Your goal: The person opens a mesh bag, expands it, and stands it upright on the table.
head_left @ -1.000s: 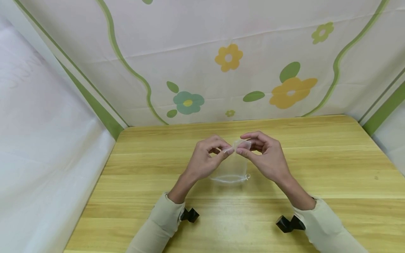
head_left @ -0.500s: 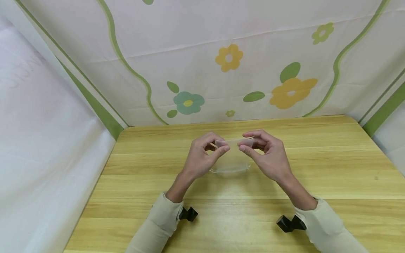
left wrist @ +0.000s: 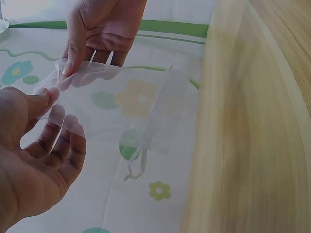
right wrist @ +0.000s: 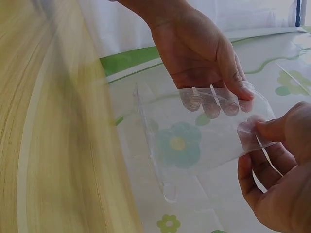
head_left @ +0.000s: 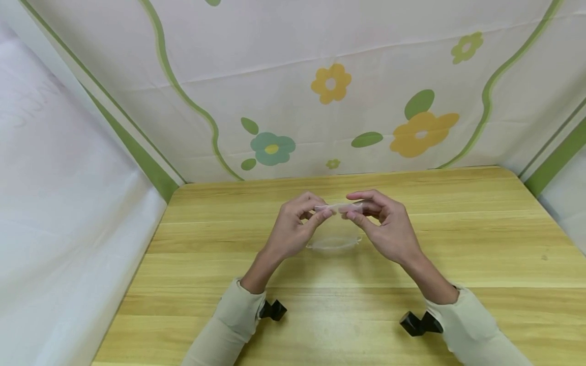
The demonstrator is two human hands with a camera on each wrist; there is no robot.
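A small see-through drawstring bag (head_left: pixel 334 231) of thin white mesh hangs between my hands above the table. Its bottom edge is up; the drawstring end with little cord loops hangs down, as the left wrist view shows with a cord loop (left wrist: pixel 138 167). My left hand (head_left: pixel 295 223) pinches one upper corner between thumb and fingers. At the other corner, my right hand (head_left: pixel 384 223) pinches the same edge with its thumb against the fingers. Through the sheer fabric several fingertips show in the right wrist view of the bag (right wrist: pixel 194 131). Nothing can be made out inside it.
The wooden table (head_left: pixel 206 284) spreads under both arms. Behind it stands a white cloth backdrop (head_left: pixel 274 66) printed with flowers, and a white cloth (head_left: pixel 68 203) hangs at the left. A black mount (head_left: pixel 274 310) sits at the left cuff, another black mount (head_left: pixel 418 324) at the right.
The hands drew slightly apart, spreading the bunched upper edge of the bag, then came a little closer again. The bag's lower end has swung up and away.
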